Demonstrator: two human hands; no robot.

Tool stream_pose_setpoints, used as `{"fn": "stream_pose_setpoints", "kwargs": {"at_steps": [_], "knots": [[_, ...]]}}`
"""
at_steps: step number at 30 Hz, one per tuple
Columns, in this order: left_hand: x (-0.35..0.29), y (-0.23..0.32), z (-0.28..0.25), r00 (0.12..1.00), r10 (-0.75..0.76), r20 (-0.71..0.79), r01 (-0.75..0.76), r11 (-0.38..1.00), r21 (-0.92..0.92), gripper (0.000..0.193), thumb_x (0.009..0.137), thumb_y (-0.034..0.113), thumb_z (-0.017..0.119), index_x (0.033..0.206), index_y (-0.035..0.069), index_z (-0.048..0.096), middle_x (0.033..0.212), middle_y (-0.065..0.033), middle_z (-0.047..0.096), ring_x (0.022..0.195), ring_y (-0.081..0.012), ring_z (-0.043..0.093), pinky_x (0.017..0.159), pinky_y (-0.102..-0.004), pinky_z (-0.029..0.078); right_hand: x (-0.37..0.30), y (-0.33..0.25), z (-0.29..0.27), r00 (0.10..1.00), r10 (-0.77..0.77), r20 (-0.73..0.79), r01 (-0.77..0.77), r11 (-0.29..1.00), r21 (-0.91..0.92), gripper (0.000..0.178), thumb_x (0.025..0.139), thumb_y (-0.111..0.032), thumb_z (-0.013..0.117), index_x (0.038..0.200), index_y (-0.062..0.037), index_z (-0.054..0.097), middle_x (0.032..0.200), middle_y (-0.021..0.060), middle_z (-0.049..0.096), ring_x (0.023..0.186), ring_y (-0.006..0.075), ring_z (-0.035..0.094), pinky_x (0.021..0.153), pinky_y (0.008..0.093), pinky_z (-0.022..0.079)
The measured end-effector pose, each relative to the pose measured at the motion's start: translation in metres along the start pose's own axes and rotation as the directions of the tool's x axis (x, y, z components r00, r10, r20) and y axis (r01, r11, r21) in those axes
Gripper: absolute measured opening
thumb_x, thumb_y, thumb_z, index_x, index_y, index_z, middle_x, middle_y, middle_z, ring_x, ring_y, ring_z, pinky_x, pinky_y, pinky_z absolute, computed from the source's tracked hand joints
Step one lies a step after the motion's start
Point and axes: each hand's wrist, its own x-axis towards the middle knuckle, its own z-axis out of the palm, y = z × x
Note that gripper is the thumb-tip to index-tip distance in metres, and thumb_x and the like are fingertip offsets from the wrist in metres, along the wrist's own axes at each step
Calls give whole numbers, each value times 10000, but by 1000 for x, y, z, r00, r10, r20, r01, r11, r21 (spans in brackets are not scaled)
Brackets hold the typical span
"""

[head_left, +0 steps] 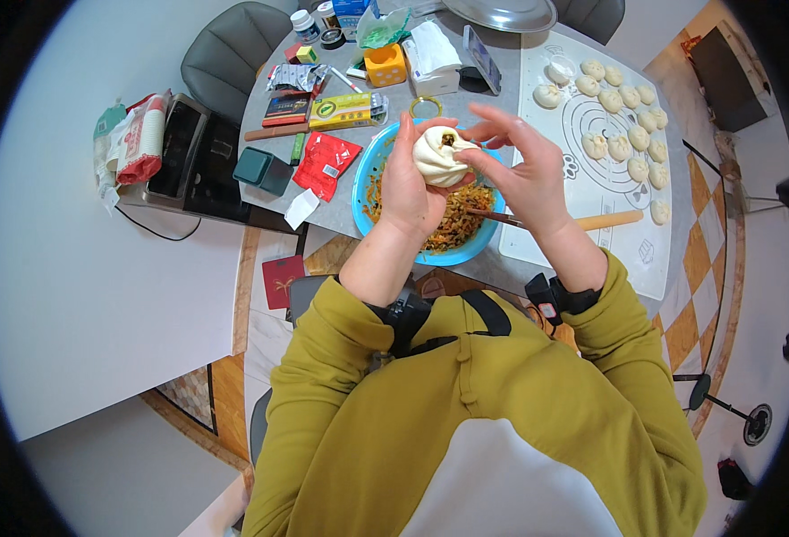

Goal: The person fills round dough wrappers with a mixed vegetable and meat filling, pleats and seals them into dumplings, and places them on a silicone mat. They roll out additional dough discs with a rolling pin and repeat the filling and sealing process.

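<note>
A white dough bun point(436, 164) with pleated folds rests in my cupped left hand point(396, 195). Dark filling shows through a small opening at its top. My right hand point(538, 183) pinches the bun's pleated edge between thumb and finger, the other fingers raised. Below both hands sits a blue bowl point(360, 213) of chopped brown and orange filling point(455, 225), with a thin brown utensil point(495, 216) leaning in it. On the white mat point(538, 107) at the right stand several pleated buns point(611, 100). A wooden rolling pin point(611, 220) lies on the mat, partly behind my right wrist.
A phone point(482, 59) stands beside a tissue pack point(433, 55) at the back. Left of the bowl lie a red packet point(326, 165), a yellow box point(341, 111) and a dark green container point(262, 170). A metal lid point(502, 12) sits at the far edge.
</note>
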Motion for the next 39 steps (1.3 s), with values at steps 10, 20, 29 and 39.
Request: {"fn": "stream_pose_setpoints", "kwargs": {"at_steps": [10, 20, 29, 39], "knots": [[-8, 2, -1, 996, -81, 24, 81, 996, -39, 562, 1061, 597, 287, 1194, 159, 612, 1115, -15, 667, 988, -163, 625, 786, -366, 490, 17, -9, -17, 920, -313, 234, 363, 907, -213, 250, 773, -119, 795, 1012, -136, 725, 1201, 76, 632, 1032, 290, 617, 862, 383, 526], [-14, 4, -4, 999, -24, 31, 23, 1000, 16, 560, 1059, 599, 297, 1171, 159, 626, 1068, -9, 674, 1006, -170, 636, 817, -378, 504, 23, -22, -19, 854, -381, 355, 489, 821, -294, 208, 742, -105, 781, 934, -123, 705, 1238, 64, 623, 1103, 311, 604, 907, 427, 507], [-13, 7, -7, 998, -17, 58, 17, 1000, 2, 564, 1061, 591, 298, 1183, 149, 626, 1076, -24, 679, 1003, -179, 652, 810, -382, 536, 28, -23, -18, 825, -449, 343, 549, 781, -299, 198, 741, -122, 798, 915, -121, 705, 1162, 40, 660, 1099, 301, 603, 914, 424, 504], [-13, 6, -6, 993, 118, 2, -118, 993, -4, 581, 1070, 572, 293, 1201, 104, 611, 1114, -83, 665, 1052, -227, 647, 842, -412, 552, 13, -22, -8, 967, -82, 240, 114, 986, -122, 244, 810, -193, 814, 984, -45, 727, 841, 88, 665, 708, 211, 667, 620, 320, 538]]}}
